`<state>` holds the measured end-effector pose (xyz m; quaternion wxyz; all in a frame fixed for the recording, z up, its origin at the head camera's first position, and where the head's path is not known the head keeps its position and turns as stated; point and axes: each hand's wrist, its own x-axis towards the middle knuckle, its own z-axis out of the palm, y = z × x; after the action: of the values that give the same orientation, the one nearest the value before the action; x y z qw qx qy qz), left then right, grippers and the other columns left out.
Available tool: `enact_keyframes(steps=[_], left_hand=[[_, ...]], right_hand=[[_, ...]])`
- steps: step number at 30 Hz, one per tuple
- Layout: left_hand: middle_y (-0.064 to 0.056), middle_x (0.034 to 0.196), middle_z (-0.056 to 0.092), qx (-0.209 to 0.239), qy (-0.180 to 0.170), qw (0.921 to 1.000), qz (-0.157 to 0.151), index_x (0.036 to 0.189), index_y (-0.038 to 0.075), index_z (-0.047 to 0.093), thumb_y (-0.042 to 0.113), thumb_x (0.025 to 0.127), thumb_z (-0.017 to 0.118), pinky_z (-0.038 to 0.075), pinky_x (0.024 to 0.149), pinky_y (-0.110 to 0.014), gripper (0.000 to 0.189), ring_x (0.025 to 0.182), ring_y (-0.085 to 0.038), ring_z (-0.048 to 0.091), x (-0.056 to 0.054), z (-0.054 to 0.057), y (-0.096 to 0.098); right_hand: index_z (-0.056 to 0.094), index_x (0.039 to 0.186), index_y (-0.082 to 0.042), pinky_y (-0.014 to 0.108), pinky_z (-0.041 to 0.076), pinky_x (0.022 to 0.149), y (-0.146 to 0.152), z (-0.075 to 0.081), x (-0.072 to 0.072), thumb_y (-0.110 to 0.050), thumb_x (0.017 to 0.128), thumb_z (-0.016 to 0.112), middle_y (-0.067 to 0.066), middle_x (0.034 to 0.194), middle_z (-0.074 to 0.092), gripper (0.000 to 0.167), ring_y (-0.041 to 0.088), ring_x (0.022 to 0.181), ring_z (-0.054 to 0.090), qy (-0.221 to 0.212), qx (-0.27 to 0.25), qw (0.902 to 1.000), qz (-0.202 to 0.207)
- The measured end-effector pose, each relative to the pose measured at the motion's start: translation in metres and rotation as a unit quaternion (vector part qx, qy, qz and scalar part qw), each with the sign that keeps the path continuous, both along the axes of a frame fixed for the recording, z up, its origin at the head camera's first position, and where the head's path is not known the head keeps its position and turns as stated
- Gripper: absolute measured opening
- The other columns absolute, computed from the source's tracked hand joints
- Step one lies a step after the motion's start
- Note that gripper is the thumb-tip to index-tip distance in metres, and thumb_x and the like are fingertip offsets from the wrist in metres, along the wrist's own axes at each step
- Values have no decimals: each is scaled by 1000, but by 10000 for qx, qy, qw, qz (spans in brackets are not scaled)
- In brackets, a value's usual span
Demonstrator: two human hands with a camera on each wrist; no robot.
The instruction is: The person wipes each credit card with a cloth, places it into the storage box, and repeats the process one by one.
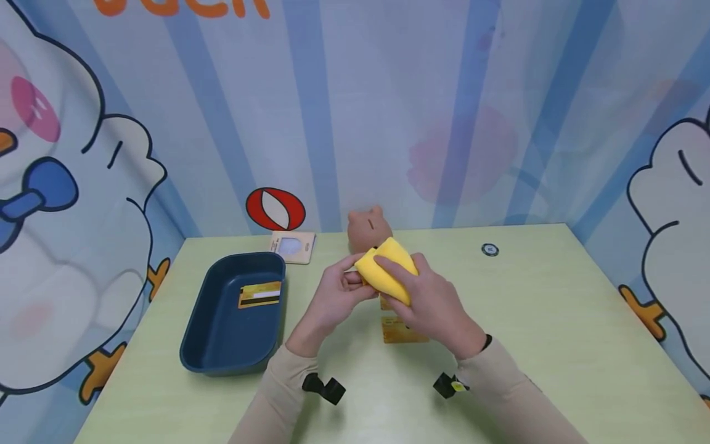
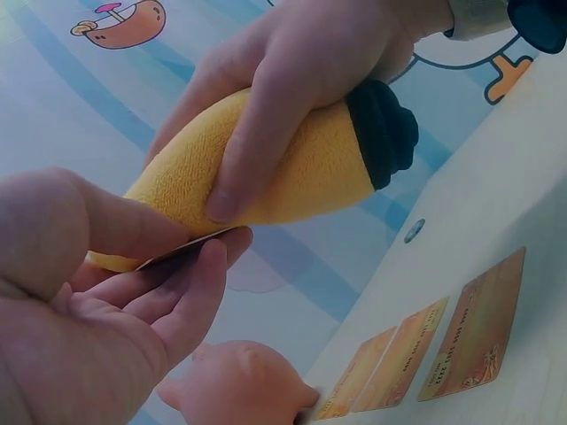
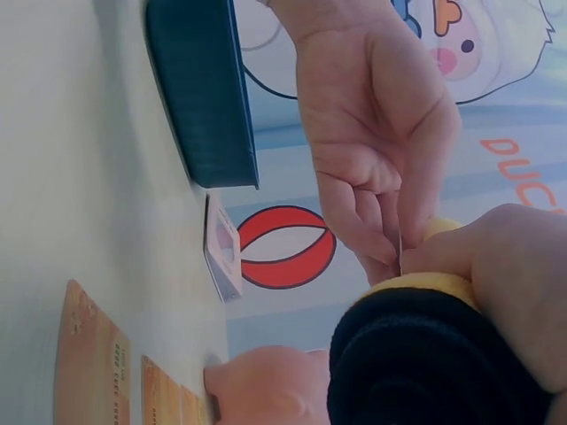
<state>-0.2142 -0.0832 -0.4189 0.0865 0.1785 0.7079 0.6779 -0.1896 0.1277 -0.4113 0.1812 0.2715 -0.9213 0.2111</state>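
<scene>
My right hand (image 1: 438, 302) grips a bunched yellow fuzzy cloth (image 1: 388, 271), whose black end (image 2: 385, 133) shows in both wrist views. Close against it, my left hand (image 1: 334, 299) pinches a thin flat card (image 2: 188, 247) between thumb and fingers. Only the card's edge and dark underside show in the left wrist view; the cloth and fingers hide the rest. Both hands are raised over the table, in front of a pink piggy bank (image 1: 368, 231). Several gold bank cards (image 2: 474, 332) lie in a row on the table below the hands.
On the left stands a dark blue tray (image 1: 213, 327) with one gold card (image 1: 259, 295) inside. Behind the tray is a flat pale box with a window (image 1: 299, 248). A small round chip (image 1: 490, 250) lies at the back right. A printed curtain (image 1: 377, 111) borders the table (image 1: 554, 345).
</scene>
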Motion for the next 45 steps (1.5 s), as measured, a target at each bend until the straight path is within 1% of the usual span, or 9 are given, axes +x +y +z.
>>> enact_keyframes(steps=[4,8,15,22,27,33,35,38,45], left_hand=[[-23,125,73,85,21,10000,15,155,5,48,-4,99,68,61,96,-38,60,112,-31,74,-1,0,1],[-23,126,73,46,53,10000,63,155,5,48,-5,98,68,61,96,-38,61,111,-31,74,-1,2,0],[-22,130,71,196,-2,9991,368,153,2,50,-6,99,66,62,94,-35,57,111,-31,74,3,11,-3],[-23,135,68,362,-95,9985,406,156,3,47,-9,100,61,62,92,-31,58,113,-33,73,5,17,-7],[-25,133,69,452,-62,9979,452,156,3,46,-10,100,60,62,91,-31,59,111,-33,75,5,18,-11],[-25,132,69,655,-143,9955,663,155,6,49,-11,100,60,62,90,-31,59,108,-30,75,5,21,-15],[-24,133,69,663,-172,9952,705,155,7,49,-11,100,60,62,90,-30,59,109,-32,75,5,22,-16],[-24,134,68,702,-188,9946,743,156,8,48,-10,100,60,62,90,-30,60,113,-39,73,5,23,-18],[-23,135,68,789,-180,9925,911,157,7,47,-8,101,60,62,89,-29,60,111,-37,74,2,21,-22]], right_hand=[[54,153,-23,29,47,50,-1,-1,0,-30,93,81,23,115,53,66,16,60,47,-8,42,10000,38],[54,152,-23,30,47,50,-1,1,1,-30,94,80,22,115,53,65,16,61,47,-35,46,10000,42],[54,152,-25,27,45,49,2,5,1,-29,93,82,23,115,53,66,14,57,44,12,-25,10000,57],[54,152,-27,27,44,48,7,7,0,-29,93,82,22,114,55,65,14,56,45,16,-104,9999,-121],[55,151,-28,28,45,48,10,9,0,-28,94,81,22,114,55,63,15,58,47,58,-116,9998,-169],[56,150,-28,30,47,49,14,11,-2,-26,94,79,22,114,56,60,16,60,48,73,-118,9995,-270],[56,150,-27,30,47,49,16,11,-2,-26,94,78,22,114,55,60,16,61,48,80,-130,9995,-274],[56,149,-27,31,48,49,18,12,-3,-25,94,78,22,113,55,60,17,62,48,165,-143,9995,-236],[57,148,-28,33,49,50,20,12,-4,-26,93,79,21,114,55,59,19,65,50,228,-110,9994,-228]])
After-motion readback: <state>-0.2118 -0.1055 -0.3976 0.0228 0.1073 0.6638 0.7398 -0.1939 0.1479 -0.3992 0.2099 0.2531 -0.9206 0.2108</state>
